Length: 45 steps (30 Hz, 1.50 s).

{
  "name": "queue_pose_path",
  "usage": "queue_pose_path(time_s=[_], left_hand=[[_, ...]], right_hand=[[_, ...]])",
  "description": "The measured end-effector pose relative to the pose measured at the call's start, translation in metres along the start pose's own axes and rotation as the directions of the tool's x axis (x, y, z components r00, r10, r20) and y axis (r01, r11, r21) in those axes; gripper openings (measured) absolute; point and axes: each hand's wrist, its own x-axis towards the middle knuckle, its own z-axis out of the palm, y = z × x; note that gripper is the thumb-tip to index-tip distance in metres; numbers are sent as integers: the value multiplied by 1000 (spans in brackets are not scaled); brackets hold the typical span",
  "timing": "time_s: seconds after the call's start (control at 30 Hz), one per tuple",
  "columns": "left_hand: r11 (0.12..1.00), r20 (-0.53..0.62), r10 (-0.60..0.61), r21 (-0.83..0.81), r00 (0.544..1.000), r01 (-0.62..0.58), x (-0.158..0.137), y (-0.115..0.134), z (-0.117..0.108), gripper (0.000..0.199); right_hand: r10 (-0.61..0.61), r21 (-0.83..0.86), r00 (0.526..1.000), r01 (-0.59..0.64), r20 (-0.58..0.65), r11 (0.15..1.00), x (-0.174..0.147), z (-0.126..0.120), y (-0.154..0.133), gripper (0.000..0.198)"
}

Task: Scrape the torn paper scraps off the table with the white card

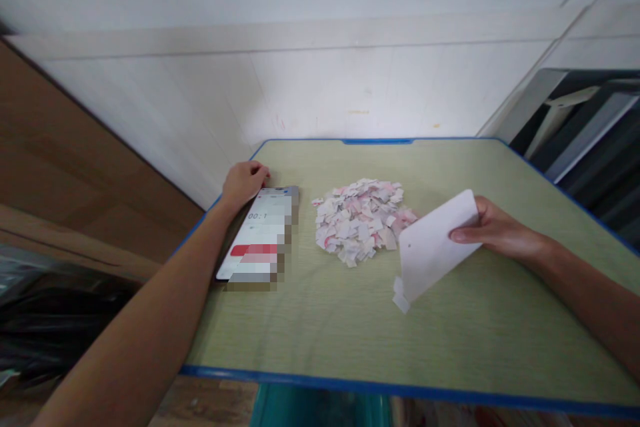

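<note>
My right hand (495,230) grips a stiff white card (440,240) by its right end, thumb on the near face. The card has rounded corners and a small dark dot, and stands tilted with its lower edge at the table. A few loose paper scraps (401,297) lie against its lower left corner. Left of the card is a heap of small torn paper scraps (357,220), white with some pink. At the table's left side my left hand (245,181) rests with fingers curled in, beside the top of a phone (257,227) showing a timer.
The pale green table (340,340) has a blue rim. A white wall (310,93) stands behind it, a brown panel (75,140) to the left. Dark grey folded items (600,127) lean at the right. A teal container (320,407) is below the front edge.
</note>
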Motion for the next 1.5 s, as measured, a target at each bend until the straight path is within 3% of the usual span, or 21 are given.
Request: queue_pose_path(time_s=[0.13,0.33,0.5,0.77,0.93,1.2,1.5], left_hand=[[1000,7,-25,-6,1000,25,1,1,0,32],[1000,-1,-8,3,1000,8,2,0,1,31],[1000,11,-10,-3,1000,10,0,1,-1,31],[1000,11,-8,6,1000,8,0,2,-2,32],[1000,21,-7,3,1000,7,0,2,-1,33],[999,1,-45,22,999,45,0,2,-1,29],[999,22,-10,31,1000,9,-1,5,-2,35]], right_hand=[[-40,24,997,41,-62,999,1,-3,3,24],[20,-12,999,-20,27,1000,1,-4,2,23],[-1,32,998,3,-56,999,-1,-1,-2,22],[-34,-47,999,33,-11,998,0,-2,0,27],[52,-119,998,-47,38,992,-3,2,-7,23],[30,-42,997,-32,-66,999,-2,2,-5,24],[90,-125,995,-85,35,989,-3,-5,-8,26]])
